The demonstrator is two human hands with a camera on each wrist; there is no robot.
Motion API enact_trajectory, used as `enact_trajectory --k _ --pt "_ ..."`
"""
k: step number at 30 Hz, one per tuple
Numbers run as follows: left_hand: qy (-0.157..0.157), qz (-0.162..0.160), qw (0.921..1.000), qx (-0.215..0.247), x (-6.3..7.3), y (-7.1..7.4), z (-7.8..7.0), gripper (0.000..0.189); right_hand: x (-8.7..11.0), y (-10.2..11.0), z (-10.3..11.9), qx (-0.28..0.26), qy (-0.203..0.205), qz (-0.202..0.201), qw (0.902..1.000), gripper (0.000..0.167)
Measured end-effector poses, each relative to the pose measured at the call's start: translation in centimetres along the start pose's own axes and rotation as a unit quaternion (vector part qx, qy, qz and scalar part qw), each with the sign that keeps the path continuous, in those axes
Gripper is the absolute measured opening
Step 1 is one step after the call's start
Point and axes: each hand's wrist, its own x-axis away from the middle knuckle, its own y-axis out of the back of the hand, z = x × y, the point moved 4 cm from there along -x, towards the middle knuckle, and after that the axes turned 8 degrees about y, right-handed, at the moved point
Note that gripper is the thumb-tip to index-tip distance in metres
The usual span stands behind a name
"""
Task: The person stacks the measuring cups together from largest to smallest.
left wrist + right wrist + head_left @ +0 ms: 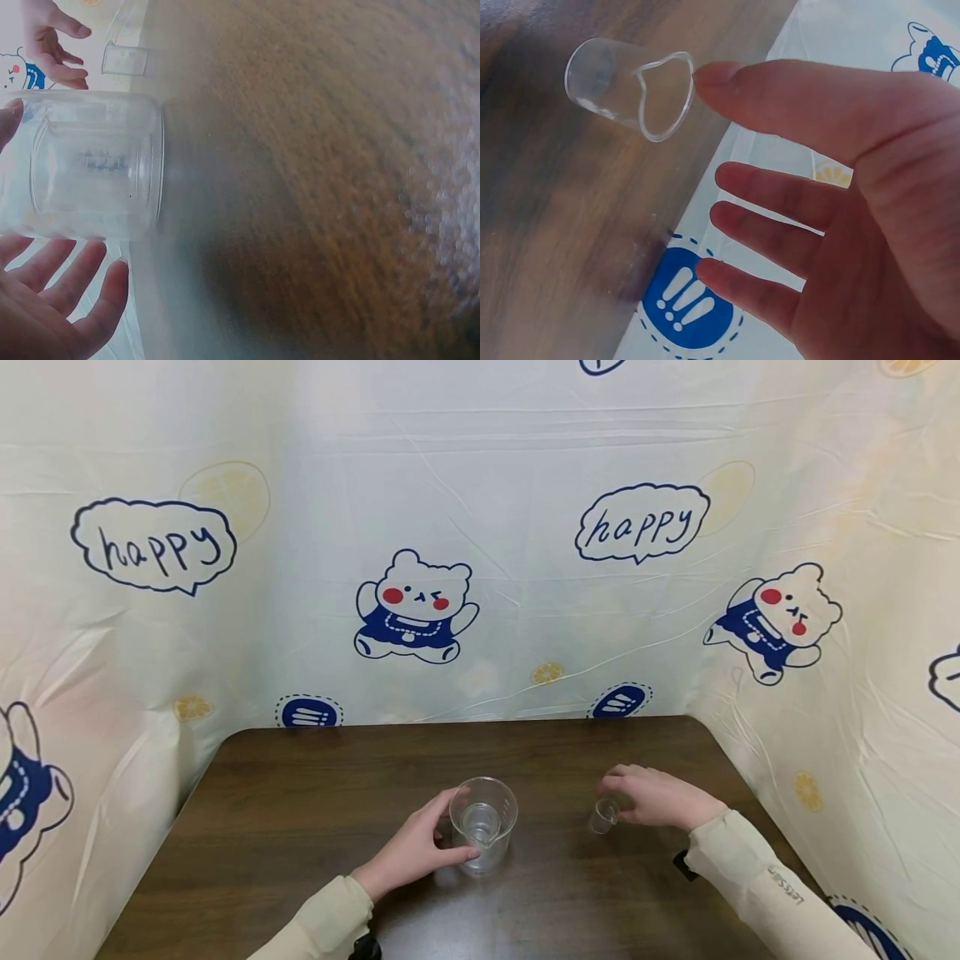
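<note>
A large clear glass beaker stands upright on the table, with a smaller beaker nested inside it. My left hand holds the large beaker from the left, thumb on the near side and fingers round the far side. Over to the right, a tiny clear beaker stands by itself, its spouted rim facing up. Close by is my right hand, its thumb tip at the tiny beaker's rim; I cannot tell whether they touch. In the right wrist view several fingers extend loosely, apart from the glass.
The dark wooden table has rounded far corners. A pale curtain printed with bears and "happy" bubbles hangs behind the table and along both sides.
</note>
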Motion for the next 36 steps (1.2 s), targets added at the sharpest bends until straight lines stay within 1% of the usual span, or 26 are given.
enact_trajectory --k 3,7,14,19,24,30,36 --pt "0.001 0.000 1.0000 -0.001 0.0 0.0 0.0 0.086 0.0 -0.2 -0.1 0.008 0.005 -0.004 0.9999 0.035" --pt "0.005 0.002 1.0000 -0.002 0.0 0.1 0.1 0.086 0.0 -0.4 -0.3 0.000 0.001 -0.002 1.0000 0.037" --pt "0.008 0.001 1.0000 -0.003 -0.1 0.2 0.1 0.086 -0.1 -1.3 -1.1 -0.013 -0.019 0.010 0.9997 0.043" --pt "0.010 0.001 0.9999 -0.001 0.0 0.2 0.1 0.086 -0.2 -1.8 -1.1 -0.026 -0.022 0.019 0.9993 0.046" --pt "0.009 0.000 1.0000 0.002 0.1 0.1 0.1 0.087 -0.2 -2.0 -1.2 -0.030 -0.016 0.021 0.9992 0.046" --pt "0.010 0.003 0.9999 0.003 0.1 0.1 0.1 0.087 -0.2 -2.6 -1.9 -0.041 -0.015 0.023 0.9988 0.047" --pt "0.010 0.008 0.9999 0.005 0.1 0.1 -0.1 0.087 -0.2 -3.4 -2.4 -0.041 -0.010 0.020 0.9989 0.044"
